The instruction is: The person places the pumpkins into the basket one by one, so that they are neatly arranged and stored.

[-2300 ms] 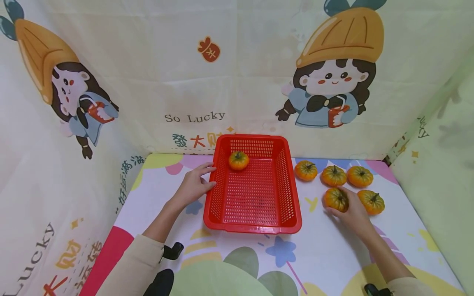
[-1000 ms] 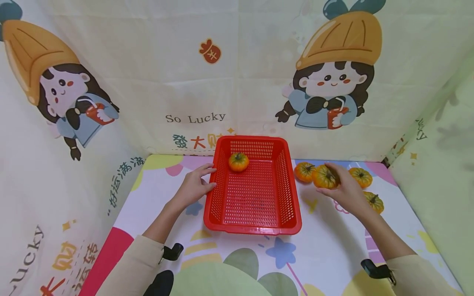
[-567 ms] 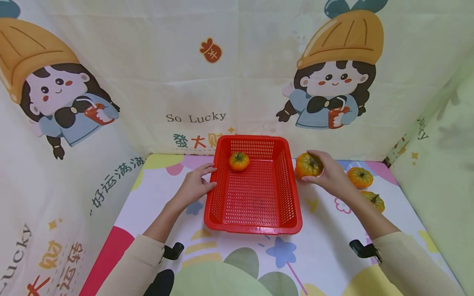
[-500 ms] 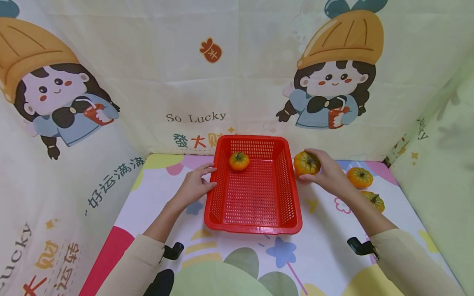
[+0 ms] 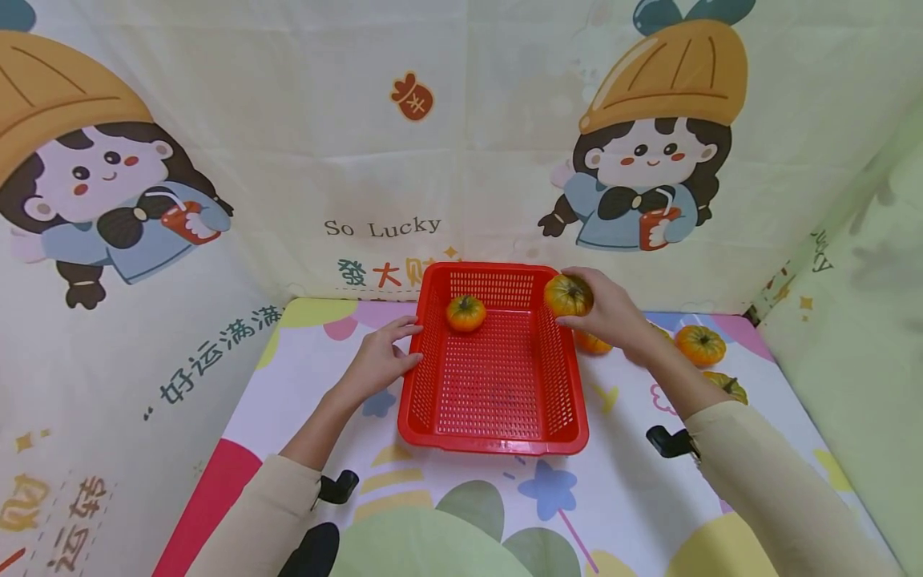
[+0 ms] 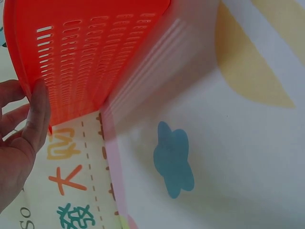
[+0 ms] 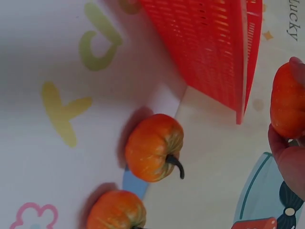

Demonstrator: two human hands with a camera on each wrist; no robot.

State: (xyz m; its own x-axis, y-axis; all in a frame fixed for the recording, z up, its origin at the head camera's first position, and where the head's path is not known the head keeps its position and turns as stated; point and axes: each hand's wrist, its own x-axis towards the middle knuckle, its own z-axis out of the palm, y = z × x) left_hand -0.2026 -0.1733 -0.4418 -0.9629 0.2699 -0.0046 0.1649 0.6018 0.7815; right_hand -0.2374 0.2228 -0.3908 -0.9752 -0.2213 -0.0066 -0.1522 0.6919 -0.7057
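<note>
My right hand [image 5: 609, 308] grips a small orange-green pumpkin [image 5: 568, 296], held over the right rim of the red plastic basket [image 5: 490, 447] near its far corner. The right wrist view shows this held pumpkin [image 7: 287, 102] at its right edge, between thumb and fingers. Inside the basket, toward the far left, sits another small pumpkin [image 5: 465, 313]. My left hand [image 5: 377, 359] rests at the basket's left rim, its fingers spread apart and fingertips on the edge. In the left wrist view, the left hand [image 6: 24, 129] touches the basket's outer wall [image 6: 86, 52].
Right of the basket, a pumpkin [image 5: 593, 343] is partly hidden beneath my right hand. Farther right lie another pumpkin [image 5: 700, 345] and one partly behind my forearm, the pumpkin [image 5: 728, 386]. A printed cloth [image 5: 497, 184] hangs behind the patterned table [image 5: 613, 473].
My right hand has carried the pumpkin from the right-hand group leftward and up to the basket's right rim. The left hand and the basket have stayed put.
</note>
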